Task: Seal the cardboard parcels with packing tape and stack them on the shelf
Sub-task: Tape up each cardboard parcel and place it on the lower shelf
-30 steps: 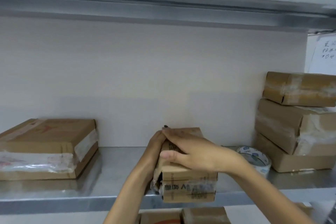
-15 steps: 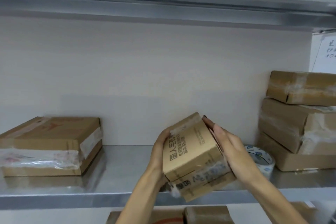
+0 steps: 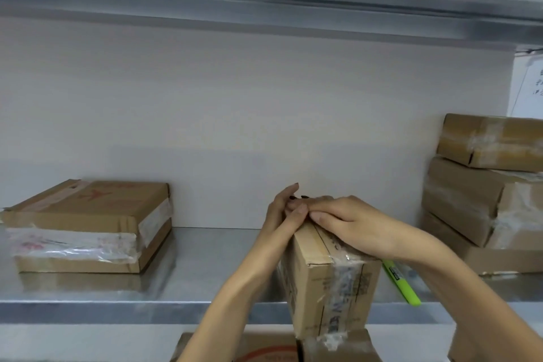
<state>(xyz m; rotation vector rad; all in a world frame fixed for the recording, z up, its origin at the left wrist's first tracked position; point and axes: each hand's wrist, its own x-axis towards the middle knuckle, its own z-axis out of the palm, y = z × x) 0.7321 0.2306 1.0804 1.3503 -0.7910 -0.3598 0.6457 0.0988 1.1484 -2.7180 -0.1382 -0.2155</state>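
Observation:
A small cardboard parcel (image 3: 329, 282) with clear tape down its near end stands on end at the front edge of the steel shelf (image 3: 205, 261). My left hand (image 3: 279, 217) holds its upper left side, fingers reaching up behind the top and thumb on the top edge. My right hand (image 3: 352, 223) lies curled over the taped top, its fingertips meeting those of the left hand. A taped flat parcel (image 3: 85, 226) lies at the shelf's left. Three taped parcels (image 3: 482, 200) are stacked at the right. No tape roll shows.
A green highlighter (image 3: 401, 283) lies on the shelf under my right forearm. Another steel shelf (image 3: 264, 9) runs overhead. More cardboard boxes (image 3: 264, 350) sit below the shelf edge. A handwritten paper note (image 3: 529, 82) hangs at the far right.
The small parcel was tilted between both hands and now stands on end at the shelf edge. My right hand moved from its side onto its top. The tape roll is now out of sight.

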